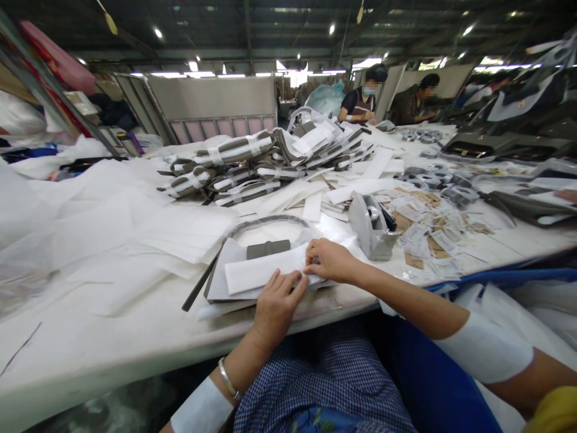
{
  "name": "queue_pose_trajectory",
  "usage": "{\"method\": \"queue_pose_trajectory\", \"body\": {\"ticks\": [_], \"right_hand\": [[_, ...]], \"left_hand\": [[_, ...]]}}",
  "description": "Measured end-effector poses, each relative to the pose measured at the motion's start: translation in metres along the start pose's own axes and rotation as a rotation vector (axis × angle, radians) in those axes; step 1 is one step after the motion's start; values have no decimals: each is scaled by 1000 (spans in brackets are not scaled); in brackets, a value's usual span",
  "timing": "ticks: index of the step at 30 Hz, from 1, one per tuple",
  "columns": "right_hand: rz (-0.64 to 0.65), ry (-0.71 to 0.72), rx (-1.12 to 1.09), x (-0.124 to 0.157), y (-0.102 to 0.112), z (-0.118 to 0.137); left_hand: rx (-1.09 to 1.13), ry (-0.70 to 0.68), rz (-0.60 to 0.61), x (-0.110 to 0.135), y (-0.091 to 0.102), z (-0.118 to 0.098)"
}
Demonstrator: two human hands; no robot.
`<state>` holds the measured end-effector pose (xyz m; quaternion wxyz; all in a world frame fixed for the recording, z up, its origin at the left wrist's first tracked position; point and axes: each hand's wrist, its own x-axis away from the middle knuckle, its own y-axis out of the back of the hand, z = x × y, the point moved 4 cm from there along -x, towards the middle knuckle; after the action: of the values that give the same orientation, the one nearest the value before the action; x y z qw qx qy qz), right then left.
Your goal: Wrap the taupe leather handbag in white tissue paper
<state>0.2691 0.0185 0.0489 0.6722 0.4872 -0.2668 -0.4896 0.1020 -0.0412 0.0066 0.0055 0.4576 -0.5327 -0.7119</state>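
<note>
A bag (214,287) with grey-white covering lies flat near the table's front edge, its wrapped handle (265,220) arching behind it. On top rests a folded white foam strip (256,274), next to a dark grey tab (268,248). My left hand (277,297) lies on the strip's right part with its fingers stretched out. Close beside it, my right hand (331,260) has bent fingers pinched together at the strip's right end; what is between them is hidden. The two hands' fingertips nearly meet.
A grey tape dispenser (372,228) stands just right of the bag. Behind lie stacked wrapped dark straps (243,150); white sheets (171,234) spread left. Tags in clear bags (433,222) cover the right. Two people (363,99) work across the table.
</note>
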Motion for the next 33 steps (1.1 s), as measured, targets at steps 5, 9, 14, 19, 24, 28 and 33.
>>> {"method": "queue_pose_trajectory", "body": {"ticks": [5,9,14,19,24,28,33], "right_hand": [[-22,-13,-83,-1,-4,-6],[-86,-16,-95,3,-9,-1],[-245,38,-138,25,5,-4],[-615,-185,-187,71,83,-64],[-496,-715,-471,81,121,-140],[-352,-814,-651,62,117,-164],[-267,-813,-803,47,114,-170]], "left_hand": [[18,-54,46,-1,0,0],[26,-76,58,-2,0,1],[18,-89,49,-2,-3,2],[35,-70,44,0,-7,5],[52,-57,13,1,-7,5],[44,-66,-16,0,-8,5],[34,-79,-18,2,-9,7]]}}
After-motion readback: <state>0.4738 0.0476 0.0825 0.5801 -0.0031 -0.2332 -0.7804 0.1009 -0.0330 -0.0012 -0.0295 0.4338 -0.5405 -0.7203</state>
